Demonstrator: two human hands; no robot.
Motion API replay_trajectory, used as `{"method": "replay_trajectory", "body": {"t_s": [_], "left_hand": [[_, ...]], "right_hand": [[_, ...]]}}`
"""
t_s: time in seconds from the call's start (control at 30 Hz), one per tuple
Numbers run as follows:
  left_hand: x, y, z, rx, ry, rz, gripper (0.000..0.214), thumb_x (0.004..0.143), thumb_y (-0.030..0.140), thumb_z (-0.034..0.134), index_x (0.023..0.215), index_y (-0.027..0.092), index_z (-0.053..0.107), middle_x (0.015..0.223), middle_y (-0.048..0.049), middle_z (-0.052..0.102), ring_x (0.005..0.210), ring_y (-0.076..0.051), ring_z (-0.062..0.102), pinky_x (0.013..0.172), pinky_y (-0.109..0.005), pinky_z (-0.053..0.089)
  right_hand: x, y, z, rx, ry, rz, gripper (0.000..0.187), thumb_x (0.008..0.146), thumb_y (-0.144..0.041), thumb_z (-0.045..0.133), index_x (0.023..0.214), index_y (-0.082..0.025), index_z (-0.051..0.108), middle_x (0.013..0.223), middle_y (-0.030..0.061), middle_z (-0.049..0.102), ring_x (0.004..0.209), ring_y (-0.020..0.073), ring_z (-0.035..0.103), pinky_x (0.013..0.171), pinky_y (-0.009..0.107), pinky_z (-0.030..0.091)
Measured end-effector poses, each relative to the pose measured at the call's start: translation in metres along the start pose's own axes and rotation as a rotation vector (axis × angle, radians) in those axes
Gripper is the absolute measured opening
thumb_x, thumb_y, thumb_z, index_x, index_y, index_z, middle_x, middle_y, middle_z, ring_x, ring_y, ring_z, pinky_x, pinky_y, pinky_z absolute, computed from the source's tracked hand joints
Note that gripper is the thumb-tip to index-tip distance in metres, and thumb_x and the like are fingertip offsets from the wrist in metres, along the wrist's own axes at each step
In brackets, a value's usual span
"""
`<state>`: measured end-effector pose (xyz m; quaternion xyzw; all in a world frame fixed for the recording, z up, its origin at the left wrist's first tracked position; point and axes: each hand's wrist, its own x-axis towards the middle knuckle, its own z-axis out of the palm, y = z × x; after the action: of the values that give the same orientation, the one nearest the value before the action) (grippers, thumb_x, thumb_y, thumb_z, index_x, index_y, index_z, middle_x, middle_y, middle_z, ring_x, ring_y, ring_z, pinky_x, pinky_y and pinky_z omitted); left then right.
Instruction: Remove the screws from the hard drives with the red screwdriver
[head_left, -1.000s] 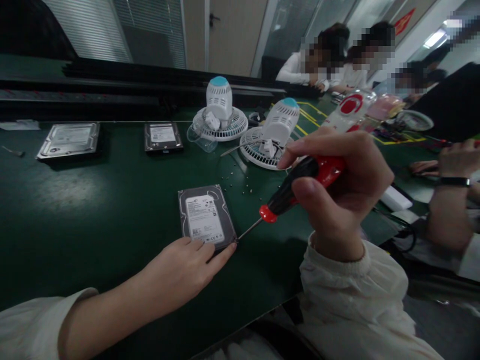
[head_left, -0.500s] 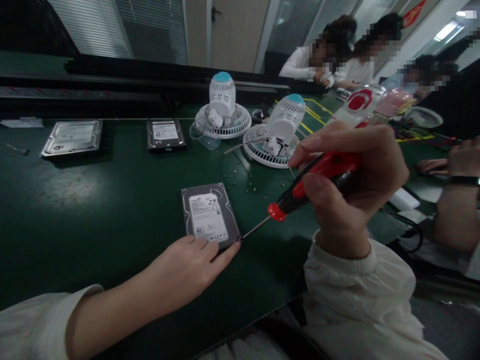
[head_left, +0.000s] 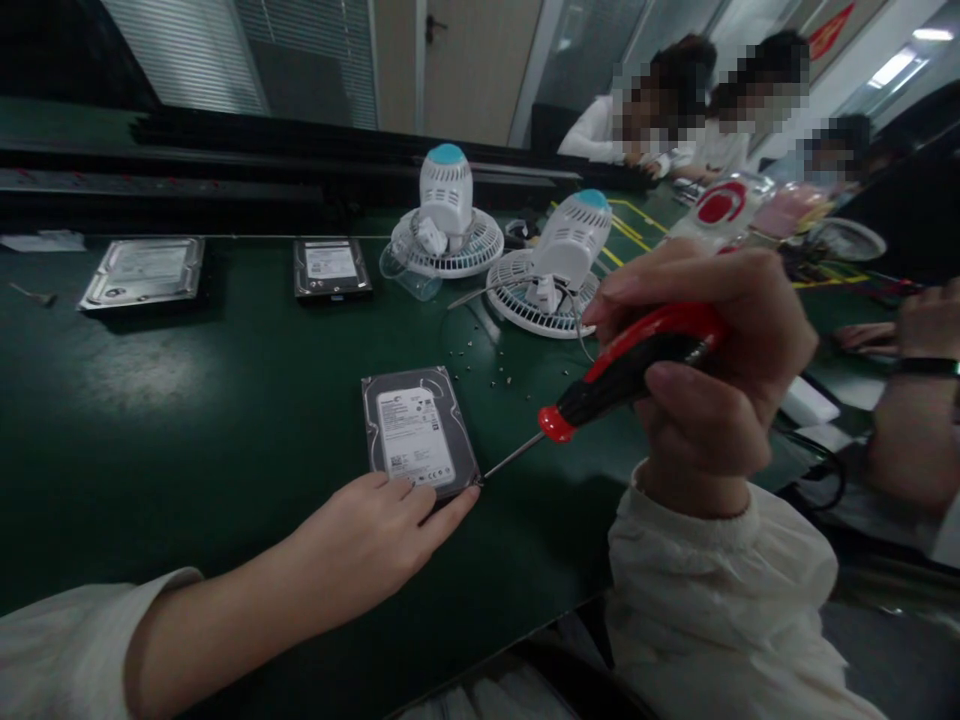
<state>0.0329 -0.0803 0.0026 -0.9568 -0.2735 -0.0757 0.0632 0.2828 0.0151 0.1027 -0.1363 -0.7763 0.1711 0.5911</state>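
- The right grip (head_left: pixel 724 370) is closed around the red-and-black screwdriver (head_left: pixel 611 388); over the last half second its thumb has drawn back along the handle, which now shows more black beneath a red stripe.
- That looks like one short turn of the driver in the fingers, so the work at the corner is probably being driven round rather than lined up.
- The shaft comes in from 2 o'clock, and its tip has stayed at the hard drive's 4-to-5 o'clock corner; any screw head there is too small to make out.
- The left grip (head_left: pixel 390 525) has not shifted: at 6 to 7 o'clock its fingers bear on the near edge, the index at the tip; its thumb is hidden, so I cannot tell whether it clasps or only presses.
- The hard drive (head_left: pixel 420 430) lies flat, label up, on the green desk (head_left: pixel 262 400), apparently well steadied.
- Loose screws (head_left: pixel 508 380) lie scattered at 1 to 2 o'clock, seemingly undisturbed.
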Motion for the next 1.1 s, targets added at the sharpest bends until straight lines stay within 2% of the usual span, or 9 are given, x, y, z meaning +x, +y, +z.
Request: {"method": "replay_trajectory", "body": {"t_s": [0.13,0.37,0.57,0.73,0.87,0.93,1.03,1.1], "left_hand": [[-0.002,0.001,0.0,-0.006,0.005,-0.002,0.059,0.092,0.011,0.064,0.15,0.012,0.053,0.087,-0.0027,0.068,0.07,-0.022,0.067,0.059,-0.036,0.05],[-0.001,0.001,-0.002,0.006,0.021,-0.003,0.056,0.093,0.01,0.063,0.148,0.012,0.055,0.087,-0.0035,0.07,0.069,-0.021,0.067,0.059,-0.036,0.049],[0.0,0.001,0.0,0.01,0.027,-0.004,0.057,0.093,0.013,0.065,0.149,0.013,0.055,0.086,-0.0029,0.069,0.069,-0.021,0.066,0.059,-0.035,0.048],[-0.001,0.001,-0.001,0.009,0.024,-0.006,0.057,0.092,0.012,0.065,0.149,0.013,0.055,0.087,-0.0031,0.07,0.069,-0.021,0.067,0.06,-0.035,0.047],[-0.001,0.0,-0.001,0.005,0.021,-0.003,0.056,0.094,0.013,0.063,0.149,0.013,0.055,0.088,-0.004,0.071,0.07,-0.02,0.066,0.061,-0.034,0.046],[-0.001,-0.001,-0.001,0.006,0.02,-0.002,0.056,0.094,0.013,0.063,0.149,0.013,0.054,0.087,-0.004,0.07,0.07,-0.02,0.066,0.061,-0.034,0.046],[-0.001,-0.001,-0.001,0.005,0.021,-0.001,0.056,0.094,0.013,0.063,0.15,0.012,0.054,0.086,-0.0037,0.07,0.07,-0.02,0.066,0.061,-0.034,0.045],[-0.002,-0.001,-0.001,0.003,0.03,0.002,0.054,0.094,0.014,0.062,0.148,0.011,0.055,0.086,-0.0037,0.069,0.07,-0.02,0.065,0.061,-0.034,0.045]], "right_hand": [[0.0,-0.008,-0.001,-0.123,-0.007,0.054,0.026,0.081,-0.015,0.069,0.106,-0.02,0.075,0.088,0.0034,0.068,0.078,0.0151,0.063,0.069,0.032,0.044],[0.003,-0.004,-0.011,0.014,-0.137,0.016,0.033,0.079,-0.019,0.062,0.108,-0.014,0.076,0.093,0.0091,0.068,0.088,0.0202,0.062,0.075,0.038,0.046],[0.001,-0.009,-0.007,-0.103,-0.079,0.031,0.027,0.079,-0.008,0.07,0.105,-0.014,0.075,0.091,0.0076,0.068,0.082,0.0168,0.064,0.072,0.034,0.045],[0.0,-0.003,-0.015,-0.077,-0.065,0.02,0.033,0.079,-0.014,0.066,0.111,-0.016,0.074,0.093,0.0081,0.068,0.084,0.0178,0.064,0.07,0.034,0.045],[0.006,0.01,-0.022,-0.063,-0.003,-0.082,0.028,0.081,-0.024,0.069,0.107,-0.017,0.074,0.085,0.007,0.067,0.076,0.0171,0.063,0.064,0.033,0.045],[0.008,0.01,-0.025,-0.122,0.078,-0.148,0.023,0.083,-0.027,0.07,0.103,-0.016,0.073,0.082,0.0066,0.066,0.073,0.0165,0.062,0.065,0.032,0.045],[0.0,0.001,-0.028,-0.356,0.187,-0.157,0.014,0.087,-0.022,0.068,0.099,-0.016,0.07,0.086,0.0066,0.066,0.081,0.0156,0.065,0.076,0.034,0.049],[-0.017,-0.009,-0.03,-0.509,0.158,-0.131,0.015,0.085,-0.014,0.071,0.1,-0.015,0.068,0.094,0.007,0.068,0.091,0.0154,0.067,0.083,0.034,0.052]]}}
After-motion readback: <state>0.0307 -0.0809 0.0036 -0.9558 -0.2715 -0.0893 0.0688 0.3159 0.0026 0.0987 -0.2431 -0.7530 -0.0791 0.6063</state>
